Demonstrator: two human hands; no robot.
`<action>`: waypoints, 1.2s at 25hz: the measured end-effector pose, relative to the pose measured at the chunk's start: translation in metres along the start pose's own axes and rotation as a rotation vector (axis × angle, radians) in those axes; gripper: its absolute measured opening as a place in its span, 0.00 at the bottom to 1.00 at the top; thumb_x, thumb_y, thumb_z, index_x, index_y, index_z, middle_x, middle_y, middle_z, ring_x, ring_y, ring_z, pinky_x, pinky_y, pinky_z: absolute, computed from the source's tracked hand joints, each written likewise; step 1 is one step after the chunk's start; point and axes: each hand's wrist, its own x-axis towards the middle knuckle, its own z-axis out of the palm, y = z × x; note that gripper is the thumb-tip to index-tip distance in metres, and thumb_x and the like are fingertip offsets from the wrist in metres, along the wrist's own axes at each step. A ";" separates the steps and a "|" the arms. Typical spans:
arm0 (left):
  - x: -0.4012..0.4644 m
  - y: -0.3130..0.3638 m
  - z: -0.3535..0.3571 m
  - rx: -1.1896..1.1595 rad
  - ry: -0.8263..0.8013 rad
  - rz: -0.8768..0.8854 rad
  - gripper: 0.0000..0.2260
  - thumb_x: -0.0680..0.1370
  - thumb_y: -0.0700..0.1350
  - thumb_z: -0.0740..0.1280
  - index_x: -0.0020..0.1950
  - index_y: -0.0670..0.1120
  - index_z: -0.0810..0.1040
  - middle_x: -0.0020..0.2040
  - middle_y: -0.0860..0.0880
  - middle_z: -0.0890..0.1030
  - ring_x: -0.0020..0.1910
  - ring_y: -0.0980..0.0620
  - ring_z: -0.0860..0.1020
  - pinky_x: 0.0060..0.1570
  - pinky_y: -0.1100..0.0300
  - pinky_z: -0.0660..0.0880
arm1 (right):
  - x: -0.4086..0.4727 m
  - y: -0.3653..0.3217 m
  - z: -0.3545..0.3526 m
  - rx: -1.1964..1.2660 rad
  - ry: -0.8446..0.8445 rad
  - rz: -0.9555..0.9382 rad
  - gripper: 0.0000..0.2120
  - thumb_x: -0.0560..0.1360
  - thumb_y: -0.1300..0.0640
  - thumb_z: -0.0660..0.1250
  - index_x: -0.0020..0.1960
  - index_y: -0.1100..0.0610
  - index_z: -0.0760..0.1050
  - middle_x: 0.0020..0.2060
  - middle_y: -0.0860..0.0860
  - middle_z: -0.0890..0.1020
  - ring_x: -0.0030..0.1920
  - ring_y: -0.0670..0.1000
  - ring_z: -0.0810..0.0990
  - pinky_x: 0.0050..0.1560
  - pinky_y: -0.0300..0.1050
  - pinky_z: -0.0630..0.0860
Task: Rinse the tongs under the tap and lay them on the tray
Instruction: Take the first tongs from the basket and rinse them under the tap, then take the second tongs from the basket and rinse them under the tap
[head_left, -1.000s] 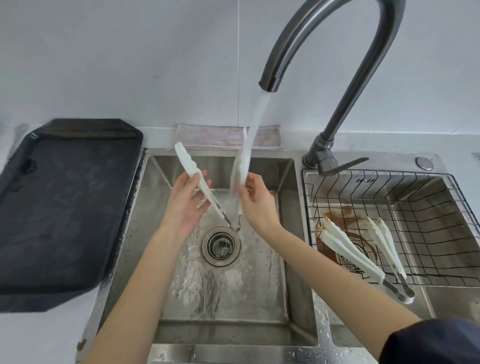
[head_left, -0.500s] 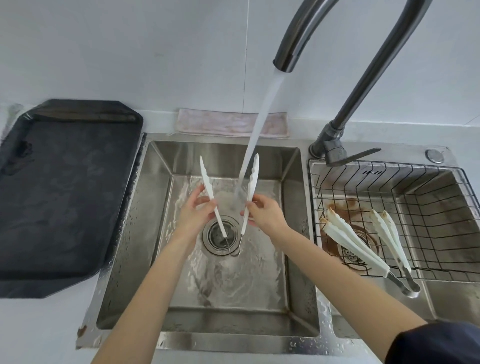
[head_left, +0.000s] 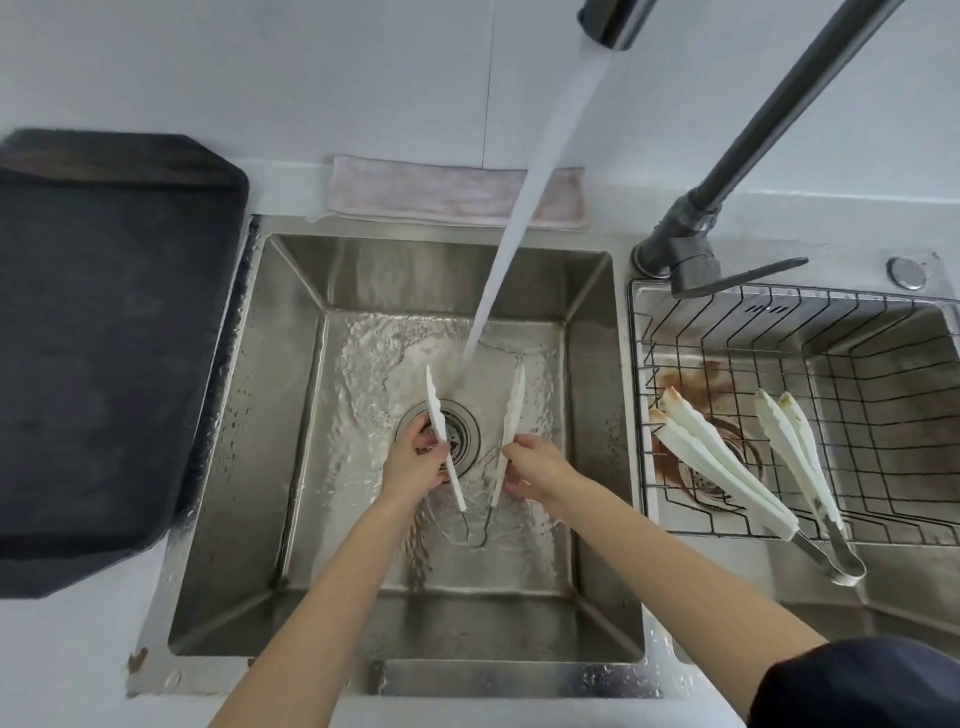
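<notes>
White tongs (head_left: 511, 415) with a metal hinge are held spread apart low in the left sink basin (head_left: 291, 415), tips up and hinge toward me. My left hand (head_left: 413, 465) grips the left arm, my right hand (head_left: 532, 467) grips the right arm. Water from the dark tap (head_left: 748, 140) falls between the two arms and lands by the drain. The black tray (head_left: 104, 338) lies on the counter left of the sink, with nothing on it.
Two more white tongs (head_left: 727, 467) lie in a wire basket (head_left: 883, 415) over the right basin, handles sticking out over its near edge. A pinkish cloth (head_left: 415, 192) lies behind the sink against the wall.
Both hands lowered the tongs deeper into the basin and toward me. The arms left the stream, which now falls between them. The camera tilted down and closer.
</notes>
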 end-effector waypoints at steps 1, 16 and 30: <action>0.002 -0.002 0.002 0.011 -0.014 -0.024 0.23 0.77 0.36 0.61 0.71 0.48 0.65 0.60 0.47 0.75 0.55 0.46 0.77 0.50 0.54 0.76 | 0.002 0.003 0.000 0.013 -0.009 0.030 0.16 0.79 0.63 0.55 0.65 0.64 0.69 0.45 0.55 0.78 0.39 0.48 0.76 0.45 0.40 0.76; 0.009 -0.023 0.009 0.293 -0.116 -0.115 0.22 0.78 0.42 0.59 0.72 0.46 0.63 0.70 0.46 0.71 0.66 0.46 0.71 0.67 0.50 0.68 | 0.011 0.020 0.001 -0.259 -0.022 -0.004 0.20 0.78 0.58 0.55 0.69 0.60 0.67 0.67 0.56 0.73 0.67 0.57 0.72 0.69 0.48 0.67; -0.060 0.048 0.015 0.889 -0.086 0.355 0.20 0.79 0.44 0.57 0.71 0.42 0.65 0.69 0.42 0.71 0.69 0.44 0.69 0.64 0.57 0.66 | -0.093 -0.012 -0.047 -0.577 0.085 -0.491 0.27 0.80 0.54 0.55 0.77 0.56 0.54 0.74 0.53 0.64 0.71 0.56 0.68 0.67 0.45 0.66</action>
